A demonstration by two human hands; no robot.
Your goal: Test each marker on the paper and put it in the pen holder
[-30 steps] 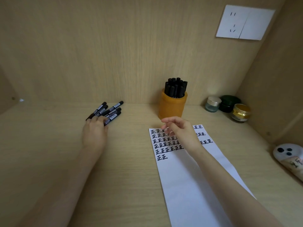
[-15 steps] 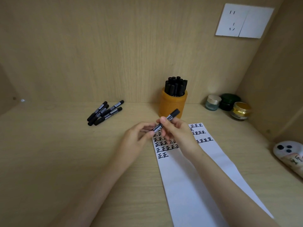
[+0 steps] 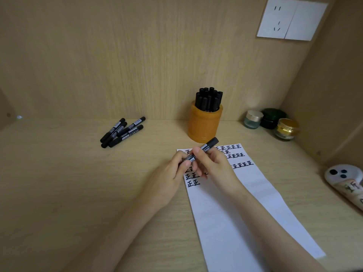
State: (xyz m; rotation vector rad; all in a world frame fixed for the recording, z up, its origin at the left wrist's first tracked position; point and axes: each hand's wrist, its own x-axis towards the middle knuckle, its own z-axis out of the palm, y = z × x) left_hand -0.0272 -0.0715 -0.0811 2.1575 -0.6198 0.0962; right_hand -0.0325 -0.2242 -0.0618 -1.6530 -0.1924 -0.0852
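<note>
Over the top of the white paper strip (image 3: 245,213), both hands hold one black marker (image 3: 211,144), tilted up to the right. My right hand (image 3: 214,163) grips its barrel; my left hand (image 3: 172,173) pinches its lower left end. The paper carries rows of black written characters near its far end. An orange pen holder (image 3: 204,124) stands just behind, filled with several black markers (image 3: 209,99). A small pile of loose black markers (image 3: 122,132) lies on the desk to the left.
Three small jars (image 3: 272,122) sit in the back right corner. A white object with dark dots (image 3: 345,177) lies at the right edge. Wooden walls close in behind and to the right, with a white socket plate (image 3: 290,19) high up.
My left hand took a marker from the pile and carried it right to the paper. My right hand took hold of its barrel, and both hands now grip it closer together.
</note>
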